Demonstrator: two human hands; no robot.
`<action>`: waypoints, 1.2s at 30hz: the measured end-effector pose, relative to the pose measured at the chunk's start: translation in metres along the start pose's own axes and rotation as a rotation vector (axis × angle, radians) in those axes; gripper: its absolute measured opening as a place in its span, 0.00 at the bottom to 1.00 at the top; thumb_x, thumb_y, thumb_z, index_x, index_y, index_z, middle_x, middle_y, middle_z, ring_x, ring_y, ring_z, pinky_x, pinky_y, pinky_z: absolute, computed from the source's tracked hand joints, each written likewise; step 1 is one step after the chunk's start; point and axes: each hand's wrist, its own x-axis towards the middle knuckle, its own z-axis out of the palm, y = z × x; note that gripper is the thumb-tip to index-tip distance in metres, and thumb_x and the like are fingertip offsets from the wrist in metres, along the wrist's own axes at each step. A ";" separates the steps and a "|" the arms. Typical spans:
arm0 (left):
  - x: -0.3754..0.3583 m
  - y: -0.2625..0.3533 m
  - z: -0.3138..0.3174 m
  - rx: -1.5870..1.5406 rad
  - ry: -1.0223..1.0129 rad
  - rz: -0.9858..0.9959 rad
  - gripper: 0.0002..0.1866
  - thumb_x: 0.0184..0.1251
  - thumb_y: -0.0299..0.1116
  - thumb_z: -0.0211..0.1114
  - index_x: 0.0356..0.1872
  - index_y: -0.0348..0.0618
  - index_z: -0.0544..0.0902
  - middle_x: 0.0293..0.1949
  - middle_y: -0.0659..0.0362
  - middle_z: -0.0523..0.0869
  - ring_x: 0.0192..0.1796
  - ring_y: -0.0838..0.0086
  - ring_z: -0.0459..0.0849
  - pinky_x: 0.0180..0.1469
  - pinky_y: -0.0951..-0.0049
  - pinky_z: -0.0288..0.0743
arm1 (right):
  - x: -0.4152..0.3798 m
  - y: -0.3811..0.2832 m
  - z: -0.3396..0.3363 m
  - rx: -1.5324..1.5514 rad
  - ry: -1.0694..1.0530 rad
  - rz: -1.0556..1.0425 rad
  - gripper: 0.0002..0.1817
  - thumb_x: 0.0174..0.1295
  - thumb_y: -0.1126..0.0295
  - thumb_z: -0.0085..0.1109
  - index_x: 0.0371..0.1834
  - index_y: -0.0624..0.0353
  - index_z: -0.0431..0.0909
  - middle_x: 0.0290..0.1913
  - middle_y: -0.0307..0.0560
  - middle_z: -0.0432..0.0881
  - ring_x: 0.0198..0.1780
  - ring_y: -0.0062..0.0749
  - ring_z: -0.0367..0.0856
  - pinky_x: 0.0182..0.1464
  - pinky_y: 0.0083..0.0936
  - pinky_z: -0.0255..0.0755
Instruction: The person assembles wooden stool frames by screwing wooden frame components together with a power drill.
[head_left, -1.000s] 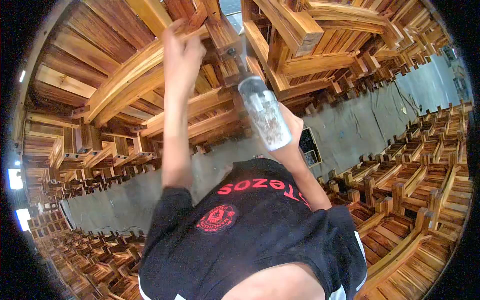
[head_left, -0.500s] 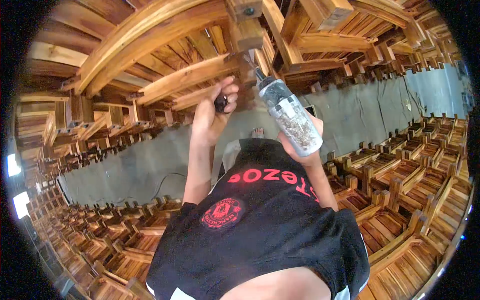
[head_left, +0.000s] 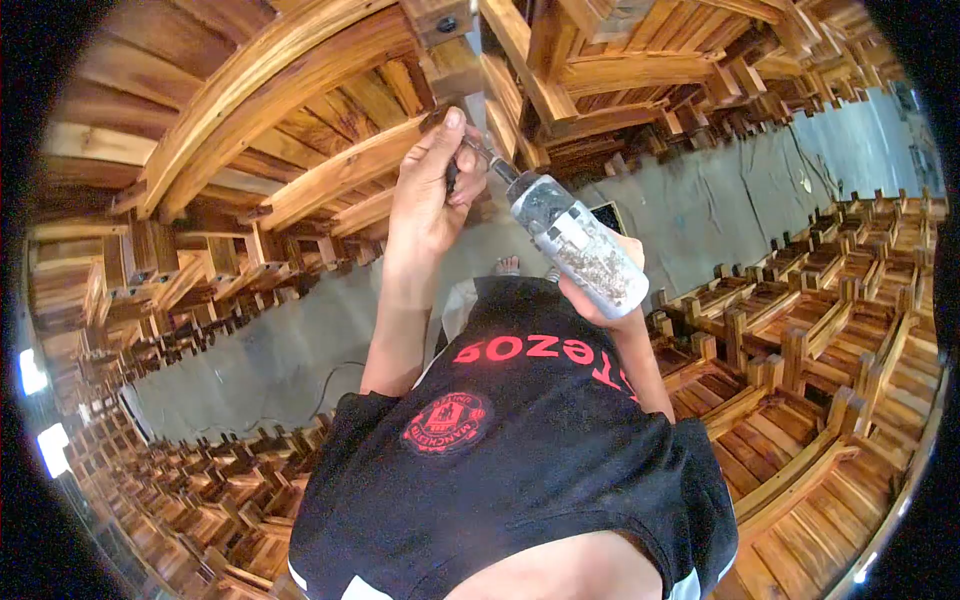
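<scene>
My right hand (head_left: 610, 290) is wrapped round a power driver (head_left: 582, 245) with a worn, scuffed grey body, a black nose and a thin bit. The driver slants up to the left, its tip close to the fingers of my left hand (head_left: 437, 180). That hand is closed, with a small dark piece (head_left: 432, 120) at the thumb and forefinger, against the end of a wooden leg (head_left: 450, 72). More dark stuff shows in its curled fingers; I cannot tell exactly what it is. The leg belongs to an upturned piece of slatted wooden furniture (head_left: 290, 75).
More wooden furniture with upward legs stands in rows at the lower right (head_left: 800, 400) and lower left (head_left: 230, 490). A grey floor strip (head_left: 260, 365) runs between the rows, with a dark cable (head_left: 328, 385) on it. Bare feet (head_left: 508, 265) show below me.
My left hand has moved up to the leg end, its thumb now extended along the small dark piece. The driver's tip has swung left towards that hand. The view has shifted slightly.
</scene>
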 end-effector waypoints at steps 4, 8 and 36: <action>0.007 -0.001 0.005 0.155 -0.058 0.013 0.15 0.67 0.42 0.60 0.31 0.39 0.78 0.16 0.65 0.71 0.14 0.86 0.58 0.15 0.84 0.48 | -0.001 -0.002 -0.007 -0.014 0.027 -0.011 0.23 0.37 0.75 0.64 0.42 0.70 0.78 0.41 0.56 0.82 0.39 0.40 0.84 0.45 0.25 0.74; 0.008 0.003 0.012 0.274 -0.097 0.011 0.15 0.68 0.41 0.58 0.33 0.38 0.79 0.16 0.66 0.71 0.14 0.86 0.59 0.16 0.84 0.48 | -0.005 -0.001 -0.008 0.017 0.059 0.053 0.23 0.38 0.74 0.65 0.42 0.70 0.77 0.40 0.56 0.82 0.39 0.41 0.84 0.45 0.25 0.74; 0.003 -0.011 -0.024 0.054 0.034 -0.143 0.13 0.70 0.33 0.51 0.47 0.34 0.73 0.27 0.60 0.73 0.25 0.79 0.69 0.24 0.82 0.61 | -0.033 0.022 0.005 -0.079 0.081 0.067 0.27 0.34 0.70 0.68 0.43 0.68 0.77 0.40 0.57 0.82 0.41 0.46 0.83 0.47 0.29 0.74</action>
